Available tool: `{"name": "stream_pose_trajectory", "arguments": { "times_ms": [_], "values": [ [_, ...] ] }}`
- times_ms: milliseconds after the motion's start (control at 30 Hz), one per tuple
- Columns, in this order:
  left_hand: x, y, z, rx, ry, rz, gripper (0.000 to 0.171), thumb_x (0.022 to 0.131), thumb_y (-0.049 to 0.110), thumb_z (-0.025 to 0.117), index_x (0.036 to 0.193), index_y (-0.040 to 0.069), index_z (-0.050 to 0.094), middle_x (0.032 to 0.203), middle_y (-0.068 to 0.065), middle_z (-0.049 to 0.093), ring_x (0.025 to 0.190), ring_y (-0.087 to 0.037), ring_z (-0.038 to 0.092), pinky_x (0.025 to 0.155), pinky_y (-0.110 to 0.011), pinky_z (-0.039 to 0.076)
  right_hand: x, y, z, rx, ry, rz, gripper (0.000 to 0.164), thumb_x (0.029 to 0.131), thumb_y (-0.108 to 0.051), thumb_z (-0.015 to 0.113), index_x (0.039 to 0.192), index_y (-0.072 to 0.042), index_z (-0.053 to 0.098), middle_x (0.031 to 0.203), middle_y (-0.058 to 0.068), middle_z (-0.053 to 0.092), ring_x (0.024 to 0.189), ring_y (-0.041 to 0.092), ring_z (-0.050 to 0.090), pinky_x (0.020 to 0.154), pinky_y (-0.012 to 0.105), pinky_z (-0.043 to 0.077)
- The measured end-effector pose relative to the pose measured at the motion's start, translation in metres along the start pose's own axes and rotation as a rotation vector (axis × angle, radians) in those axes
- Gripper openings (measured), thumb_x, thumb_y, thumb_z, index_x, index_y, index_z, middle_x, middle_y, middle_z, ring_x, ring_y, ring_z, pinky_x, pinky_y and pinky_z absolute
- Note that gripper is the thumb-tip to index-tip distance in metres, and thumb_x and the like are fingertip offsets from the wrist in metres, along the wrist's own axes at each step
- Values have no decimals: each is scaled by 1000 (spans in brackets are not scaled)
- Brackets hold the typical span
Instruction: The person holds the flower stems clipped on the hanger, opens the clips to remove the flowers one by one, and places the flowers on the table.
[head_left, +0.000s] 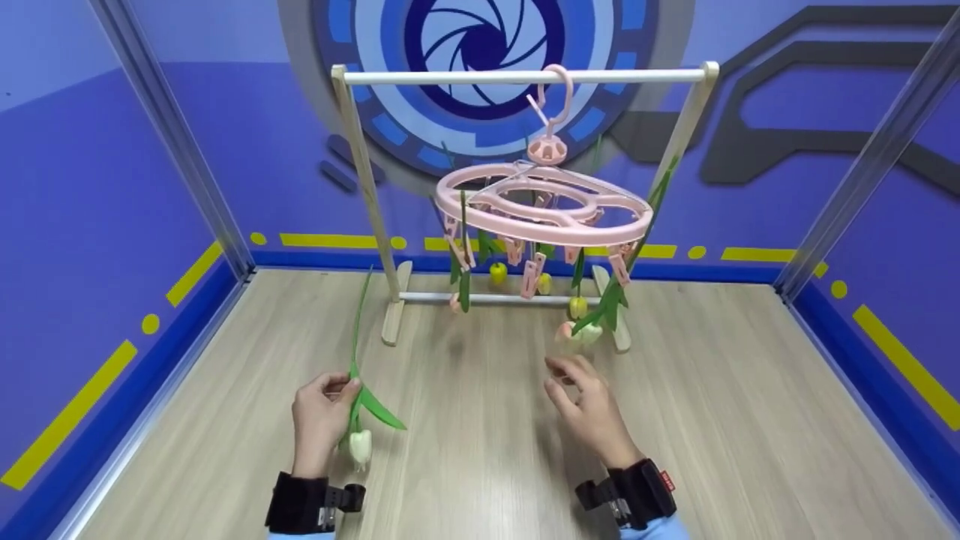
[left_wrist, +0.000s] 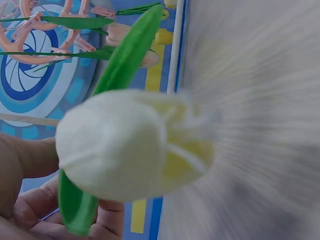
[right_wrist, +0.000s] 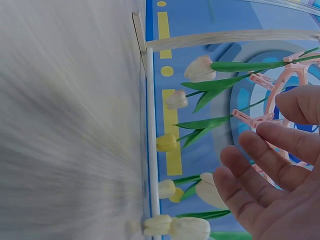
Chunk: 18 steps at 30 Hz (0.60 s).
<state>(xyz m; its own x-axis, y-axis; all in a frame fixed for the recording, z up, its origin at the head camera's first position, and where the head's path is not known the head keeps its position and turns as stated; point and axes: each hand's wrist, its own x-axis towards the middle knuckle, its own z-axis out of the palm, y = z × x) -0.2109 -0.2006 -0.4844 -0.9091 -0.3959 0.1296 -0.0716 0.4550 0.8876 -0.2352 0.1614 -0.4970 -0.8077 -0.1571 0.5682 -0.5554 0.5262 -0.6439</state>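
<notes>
In the head view, my left hand (head_left: 321,411) pinches the green stem of a white artificial tulip (head_left: 361,448) between thumb and fingers. Its bloom hangs downward and the stem points up; the bloom fills the middle of the left wrist view, a leaf (left_wrist: 131,52) behind it. My right hand (head_left: 589,409) has loosely bent fingers and holds nothing, just below some hanging pale tulips (head_left: 591,334). Above both hands hangs a round pink clip hanger (head_left: 544,225), with several tulips clipped head down around it. One pink clip (head_left: 531,277) at its front has no flower in it.
The hanger's hook (head_left: 564,97) hangs on the white top bar (head_left: 450,77) of a wooden-sided stand (head_left: 362,165). The stand rises from the back of a wood-grain table (head_left: 465,450). Blue printed walls (head_left: 97,187) with metal corner posts enclose the table's back and sides.
</notes>
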Motion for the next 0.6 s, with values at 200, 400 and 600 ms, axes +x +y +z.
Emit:
{"name": "stream_pose_trajectory", "arguments": {
  "times_ms": [200, 400, 600],
  "values": [
    [2, -10, 1, 40, -43, -10, 25, 98, 9, 70, 112, -11, 71, 102, -24, 73, 92, -35, 71, 70, -28, 54, -3, 2, 7, -28, -42, 20, 29, 93, 4, 69, 122, 3, 69, 119, 13, 67, 100, 29, 68, 86, 45, 57],
    [2, -13, 0, 62, -100, -38, 26, 98, 10, 69, 115, -10, 70, 103, -23, 72, 92, -35, 70, 71, -31, 55, -5, 2, 17, -48, -67, -10, 31, 92, 4, 70, 122, 4, 68, 120, 14, 67, 100, 31, 67, 85, 43, 58],
    [2, -17, 1, 63, -121, -63, 23, 96, 7, 69, 114, -7, 71, 100, -19, 72, 86, -29, 68, 70, -31, 52, -9, -1, 31, -38, -82, -72, 33, 89, 5, 71, 122, 4, 68, 117, 12, 68, 94, 30, 67, 81, 40, 58]
  ]
}}
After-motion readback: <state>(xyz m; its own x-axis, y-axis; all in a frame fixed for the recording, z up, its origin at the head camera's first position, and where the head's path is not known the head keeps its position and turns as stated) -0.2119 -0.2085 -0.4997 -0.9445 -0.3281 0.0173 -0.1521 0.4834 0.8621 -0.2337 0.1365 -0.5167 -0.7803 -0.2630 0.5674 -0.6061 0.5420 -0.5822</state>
